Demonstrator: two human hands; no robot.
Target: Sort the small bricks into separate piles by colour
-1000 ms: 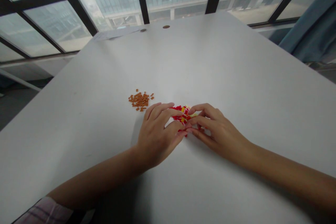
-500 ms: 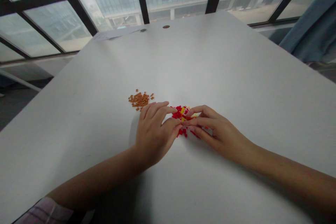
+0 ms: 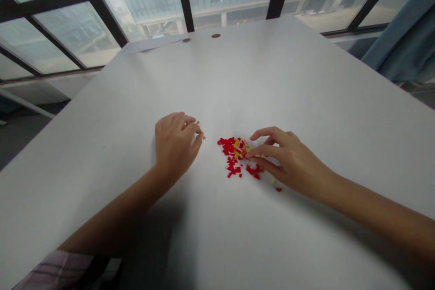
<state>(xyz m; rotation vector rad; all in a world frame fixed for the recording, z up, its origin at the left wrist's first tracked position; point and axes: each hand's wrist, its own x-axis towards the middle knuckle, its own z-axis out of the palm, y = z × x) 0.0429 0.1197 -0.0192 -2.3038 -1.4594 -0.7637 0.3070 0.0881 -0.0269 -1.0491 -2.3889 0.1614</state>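
Note:
My left hand (image 3: 176,142) is curled over the orange-brown pile (image 3: 188,124), which it mostly hides. Its thumb and index fingertips are close together; anything pinched there is too small to make out. My right hand (image 3: 287,156) is at the right edge of a mixed heap of tiny pieces, fingers bent and spread apart, their tips touching or just above it. Small red pieces (image 3: 226,146) lie on the heap's left and near sides. Yellow pieces (image 3: 236,143) and some pale ones show in its middle. Part of the heap is hidden under my right fingers.
Everything lies on a broad white table (image 3: 238,77). A loose dark red piece (image 3: 279,189) sits below my right hand. At the far edge are two round inserts and a white sheet (image 3: 146,45). Windows stand behind, with a blue curtain (image 3: 401,41) at right.
My left hand has moved left from the mixed heap to the orange-brown pile, and its fingers have curled. My right hand has shifted slightly right, uncovering more of the red pieces.

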